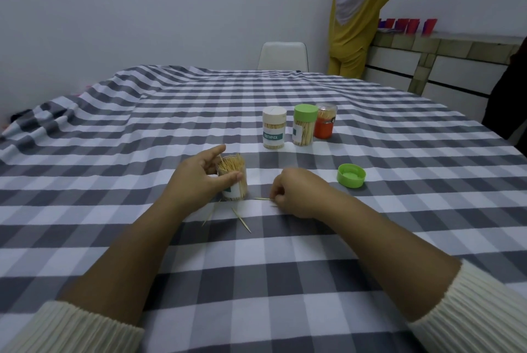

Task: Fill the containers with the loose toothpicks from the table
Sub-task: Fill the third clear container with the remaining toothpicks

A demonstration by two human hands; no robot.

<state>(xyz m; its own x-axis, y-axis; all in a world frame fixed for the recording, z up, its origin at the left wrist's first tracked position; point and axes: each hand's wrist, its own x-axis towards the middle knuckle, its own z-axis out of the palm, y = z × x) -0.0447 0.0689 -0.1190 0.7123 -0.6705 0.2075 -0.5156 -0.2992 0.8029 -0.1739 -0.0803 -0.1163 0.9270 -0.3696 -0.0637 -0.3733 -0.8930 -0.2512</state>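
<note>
While the left hand [199,173] steadies the open jar [232,178] with its fingers [228,177] wrapped around the wall, the main risk is a tip-over: the jar is packed full, picks bristling above the rim, and a nudge as more are pushed in could spill them back across the cloth. A pick forced into so tight a bundle may also snap or push others out.

The right hand [291,191] rests on the surface [313,281] just right of the jar, fingers pinched narrow on a toothpick [262,198] that lies flat, its tip pointing toward the jar. Thin picks on soft checked cloth are hard to lift, so the pinch could slip.

Two more loose picks [241,220] lie just in front of the jar, near the left wrist, easy to brush away.

Farther back stand three containers in a row: a white-capped jar [274,131], a green-capped jar [304,126] and an orange jar [325,121], all closed and showing toothpicks inside. A green lid [351,175] lies upturned well right of the hands, probably the open jar's.
</note>
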